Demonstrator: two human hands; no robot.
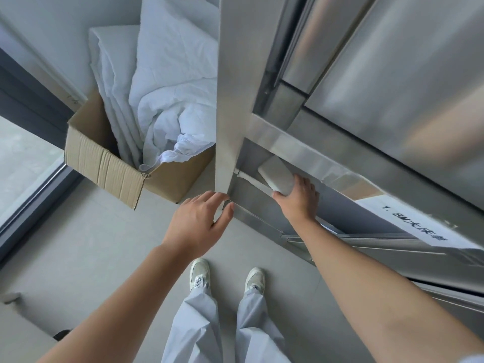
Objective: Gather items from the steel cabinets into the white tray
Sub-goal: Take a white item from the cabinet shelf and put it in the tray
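A tall steel cabinet (392, 82) fills the right side of the head view. Its lower compartment is open. My right hand (298, 197) reaches into that opening and grips a white rectangular tray (277, 171) by its near end; the tray is tilted and partly under the steel shelf edge. My left hand (201, 218) hovers with fingers spread at the bottom corner of the cabinet's side panel (226, 100), fingertips touching or nearly touching the steel edge, holding nothing. The inside of the tray is hidden.
A cardboard box (104, 163) stuffed with white bedding (167, 87) stands on the floor left of the cabinet. A paper label (411, 221) is stuck on the lower sliding door. My feet in white shoes stand on the grey floor below. A window frame runs along the left.
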